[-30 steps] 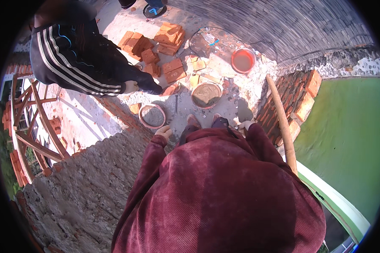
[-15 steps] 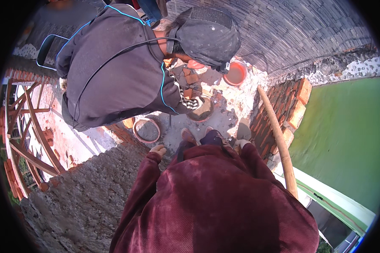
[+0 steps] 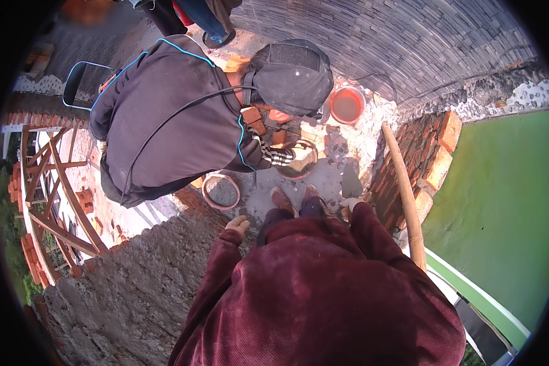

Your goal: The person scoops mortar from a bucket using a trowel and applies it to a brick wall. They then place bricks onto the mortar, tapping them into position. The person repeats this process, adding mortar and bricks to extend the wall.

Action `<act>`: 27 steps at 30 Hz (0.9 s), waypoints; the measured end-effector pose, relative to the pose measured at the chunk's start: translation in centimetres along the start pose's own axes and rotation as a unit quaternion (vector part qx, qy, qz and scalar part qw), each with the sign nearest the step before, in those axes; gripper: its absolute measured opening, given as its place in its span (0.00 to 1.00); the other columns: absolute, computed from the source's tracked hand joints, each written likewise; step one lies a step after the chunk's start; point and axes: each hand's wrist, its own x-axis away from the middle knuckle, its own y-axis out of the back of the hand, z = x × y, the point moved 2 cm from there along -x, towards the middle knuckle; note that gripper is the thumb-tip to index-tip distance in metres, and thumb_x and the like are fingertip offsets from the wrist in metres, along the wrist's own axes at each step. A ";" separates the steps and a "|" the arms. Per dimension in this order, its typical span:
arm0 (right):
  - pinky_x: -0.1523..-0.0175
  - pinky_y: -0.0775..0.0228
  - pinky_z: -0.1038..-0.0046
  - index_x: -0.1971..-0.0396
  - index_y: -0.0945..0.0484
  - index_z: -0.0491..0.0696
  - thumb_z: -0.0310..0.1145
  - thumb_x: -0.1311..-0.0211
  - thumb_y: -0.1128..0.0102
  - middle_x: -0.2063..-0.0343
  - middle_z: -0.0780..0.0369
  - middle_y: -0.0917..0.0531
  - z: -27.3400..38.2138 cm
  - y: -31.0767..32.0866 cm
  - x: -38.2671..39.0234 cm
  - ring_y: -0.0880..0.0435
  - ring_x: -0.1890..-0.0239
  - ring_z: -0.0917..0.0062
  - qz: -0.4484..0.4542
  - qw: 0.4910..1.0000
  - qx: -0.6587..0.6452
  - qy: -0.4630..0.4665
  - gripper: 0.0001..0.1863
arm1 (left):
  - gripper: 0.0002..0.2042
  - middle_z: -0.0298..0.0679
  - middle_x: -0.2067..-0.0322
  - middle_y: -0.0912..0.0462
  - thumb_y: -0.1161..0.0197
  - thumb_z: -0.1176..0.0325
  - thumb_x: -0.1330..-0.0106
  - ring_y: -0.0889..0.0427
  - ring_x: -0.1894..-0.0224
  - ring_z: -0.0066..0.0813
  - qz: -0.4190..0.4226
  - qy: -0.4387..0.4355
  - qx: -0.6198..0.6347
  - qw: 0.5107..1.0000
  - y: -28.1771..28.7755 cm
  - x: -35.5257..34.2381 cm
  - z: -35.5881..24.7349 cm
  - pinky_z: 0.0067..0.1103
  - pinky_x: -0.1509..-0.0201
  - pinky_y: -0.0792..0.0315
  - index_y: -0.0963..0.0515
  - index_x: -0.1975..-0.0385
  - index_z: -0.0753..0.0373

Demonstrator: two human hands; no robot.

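Observation:
My left hand (image 3: 238, 226) hangs beside my left leg with its fingers loosely apart, and nothing shows in it. At my right side, my right hand (image 3: 350, 206) is closed on a trowel (image 3: 351, 183). The grey trowel blade points away from me over the mortar-smeared floor; its handle is hidden in the hand. Nearest my left hand stands a round tub (image 3: 220, 191) of grey mortar. Ahead of my feet, a co-worker in a dark jacket (image 3: 177, 128) bends over another round basin (image 3: 312, 160), with a gloved hand (image 3: 297, 157) at it.
A red bucket (image 3: 347, 105) stands further off near the grey wall (image 3: 372, 43). A wooden pole (image 3: 402, 189) leans along the brick wall (image 3: 409, 158) on my right, beyond which lies a green surface (image 3: 500, 195). Rough masonry (image 3: 128, 274) borders my left. Loose bricks (image 3: 253, 120) lie ahead.
The whole view has shifted slightly, with the scene sitting lower and to the right. The co-worker's head is lower and further left in view. My right hand still holds the trowel.

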 end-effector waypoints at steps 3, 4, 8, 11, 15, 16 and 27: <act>0.74 0.27 0.59 0.75 0.20 0.44 0.32 0.44 0.32 0.81 0.56 0.19 0.6 0.3 0.0 0.21 0.81 0.63 -0.024 0.999 -0.023 -0.025 0.08 | 0.27 0.43 0.46 0.16 0.35 0.65 0.30 0.16 0.48 0.30 -0.008 0.011 -0.009 1.000 -1.0 1.6 -1.4 0.26 0.44 0.22 0.28 0.34 0.70; 0.74 0.27 0.60 0.75 0.20 0.44 0.32 0.43 0.32 0.81 0.56 0.19 0.8 0.5 0.0 0.21 0.80 0.64 -0.021 0.999 -0.010 -0.041 0.08 | 0.27 0.43 0.45 0.16 0.34 0.65 0.30 0.16 0.48 0.29 -0.012 0.010 0.000 1.000 -1.5 1.9 -1.6 0.26 0.43 0.22 0.28 0.34 0.70; 0.74 0.26 0.61 0.73 0.19 0.46 0.32 0.39 0.34 0.82 0.59 0.20 2.1 2.2 -0.6 0.21 0.82 0.68 0.014 0.991 0.123 -0.044 0.07 | 0.28 0.43 0.44 0.17 0.34 0.63 0.31 0.17 0.47 0.29 -0.030 0.040 0.022 0.999 -3.7 2.6 -2.7 0.25 0.41 0.24 0.28 0.34 0.70; 0.76 0.28 0.64 0.68 0.15 0.45 0.35 0.39 0.32 0.82 0.61 0.20 4.3 0.9 1.9 0.22 0.84 0.71 0.033 0.975 0.218 0.007 0.08 | 0.28 0.45 0.46 0.16 0.36 0.63 0.31 0.16 0.48 0.31 -0.052 0.054 0.006 0.997 -4.2 3.0 0.2 0.25 0.41 0.24 0.28 0.34 0.71; 0.65 0.23 0.67 0.56 0.13 0.42 0.44 0.34 0.36 0.71 0.56 0.13 4.0 3.4 -3.4 0.14 0.70 0.69 0.049 0.947 0.311 0.060 0.20 | 0.27 0.42 0.52 0.13 0.35 0.62 0.32 0.15 0.52 0.29 -0.109 0.013 0.050 0.993 -3.7 1.4 2.3 0.26 0.45 0.23 0.25 0.37 0.71; 0.62 0.22 0.67 0.54 0.14 0.41 0.47 0.32 0.38 0.69 0.55 0.13 4.9 2.8 -2.6 0.12 0.67 0.67 0.035 0.940 0.329 0.087 0.22 | 0.27 0.41 0.52 0.13 0.35 0.62 0.33 0.15 0.53 0.29 -0.115 0.025 0.039 0.992 -3.6 1.7 3.5 0.26 0.46 0.23 0.25 0.37 0.71; 0.75 0.26 0.62 0.69 0.19 0.44 0.41 0.37 0.31 0.82 0.60 0.20 13.0 -2.1 7.4 0.20 0.82 0.69 -0.016 0.879 0.477 -0.013 0.15 | 0.22 0.45 0.58 0.11 0.38 0.60 0.34 0.12 0.61 0.32 -0.120 0.066 0.021 0.990 4.3 -7.2 11.6 0.30 0.53 0.20 0.18 0.45 0.68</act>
